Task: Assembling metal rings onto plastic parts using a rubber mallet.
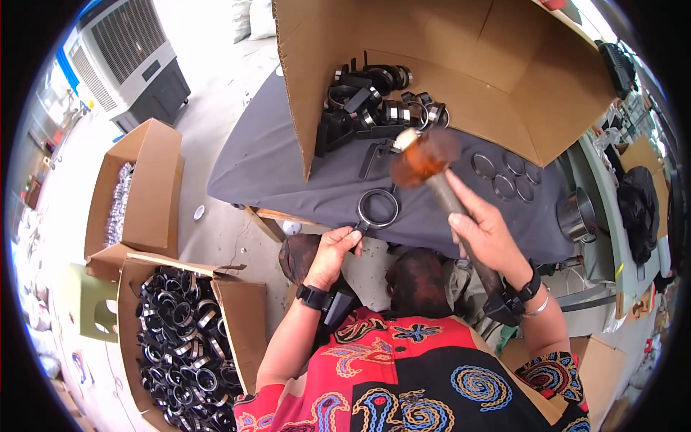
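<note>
My left hand (335, 253) grips the black handle of a black-handled metal ring (378, 209), which lies at the near edge of the cloth-covered table. In my right hand (484, 229) is a mallet (426, 160), my fingers wrapped round its shaft; its orange-brown head is smeared by motion and hovers above the table, beyond the ring. Beside the mallet head, a dark handled part (371, 160) rests on the cloth, partly hidden. Several loose thin metal rings (504, 187) lie to the right of the mallet.
A cardboard box (461, 65) on its side encloses a pile of black handled rings (360, 101) on the table. At left, a carton (241, 317) is filled with similar parts (187, 345); another carton (155, 194) holds shiny pieces. A steel pot (576, 214) stands at the table's right edge.
</note>
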`<state>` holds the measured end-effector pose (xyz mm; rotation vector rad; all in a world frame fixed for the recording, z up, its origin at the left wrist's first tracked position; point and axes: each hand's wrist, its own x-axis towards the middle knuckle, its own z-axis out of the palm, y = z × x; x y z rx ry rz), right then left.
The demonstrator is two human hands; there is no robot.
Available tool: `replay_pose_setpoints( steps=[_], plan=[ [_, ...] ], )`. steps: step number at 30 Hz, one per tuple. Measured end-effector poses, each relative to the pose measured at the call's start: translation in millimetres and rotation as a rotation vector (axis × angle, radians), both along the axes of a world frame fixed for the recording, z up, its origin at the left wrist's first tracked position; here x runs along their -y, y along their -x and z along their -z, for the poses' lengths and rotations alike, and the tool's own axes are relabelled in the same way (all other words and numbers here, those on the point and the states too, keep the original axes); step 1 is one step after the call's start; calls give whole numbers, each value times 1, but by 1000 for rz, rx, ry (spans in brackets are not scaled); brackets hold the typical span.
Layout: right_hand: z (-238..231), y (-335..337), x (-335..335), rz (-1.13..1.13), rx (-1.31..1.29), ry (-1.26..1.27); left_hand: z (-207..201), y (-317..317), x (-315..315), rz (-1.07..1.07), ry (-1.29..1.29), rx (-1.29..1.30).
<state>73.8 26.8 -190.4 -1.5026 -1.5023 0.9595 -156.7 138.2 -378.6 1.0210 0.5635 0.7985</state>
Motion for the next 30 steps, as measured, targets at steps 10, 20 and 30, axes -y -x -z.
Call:
replay_pose_setpoints(
  steps=[10, 20, 30],
  plan=[
    [44, -17, -38, 28, -5, 156, -6, -6, 3, -45, 8, -32],
    [32, -22, -58, 3, 2, 142, -8, -7, 6, -45, 26, -45],
    [53, 3, -19, 72, 40, 144, -7, -6, -1, -24, -72, -35]
  ],
)
